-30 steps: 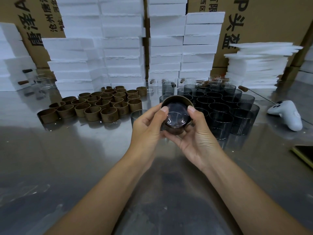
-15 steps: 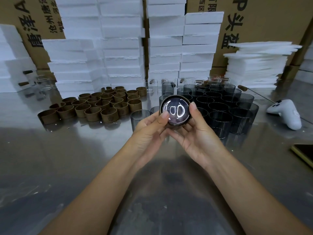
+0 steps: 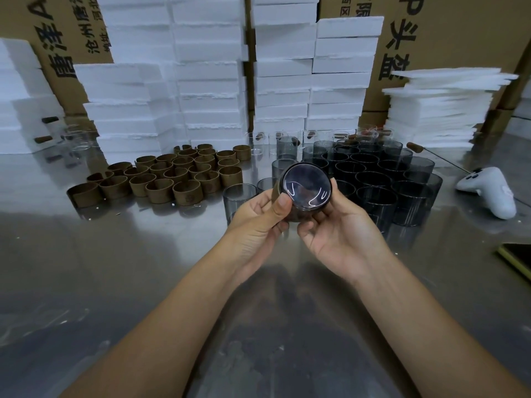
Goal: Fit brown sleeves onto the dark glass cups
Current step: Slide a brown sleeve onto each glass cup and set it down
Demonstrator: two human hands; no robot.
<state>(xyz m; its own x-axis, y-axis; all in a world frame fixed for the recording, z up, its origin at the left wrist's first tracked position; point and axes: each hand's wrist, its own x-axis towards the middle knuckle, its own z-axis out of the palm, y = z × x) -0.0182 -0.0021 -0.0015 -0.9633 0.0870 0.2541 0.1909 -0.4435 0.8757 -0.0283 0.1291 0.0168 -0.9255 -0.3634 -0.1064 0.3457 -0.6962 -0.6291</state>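
Two hands clamp one dark glass cup (image 3: 306,186) above the bench (image 3: 115,268), its round end tilted toward the camera and a brown sleeve (image 3: 300,216) wrapped around its wall. The left hand (image 3: 258,222) pinches it from the left, the right hand (image 3: 342,234) cradles it from the right. Loose sleeves (image 3: 172,179) stand behind to the left, bare dark cups (image 3: 373,173) behind to the right.

A shiny metal table (image 3: 86,268) fills the foreground, dully reflecting what stands on it. Along its far edge stand tall stacks of white foam blocks (image 3: 212,81), with a lower pile of thin foam sheets (image 3: 436,107) at the right. Behind them rise brown cardboard boxes (image 3: 465,33) printed with black characters.
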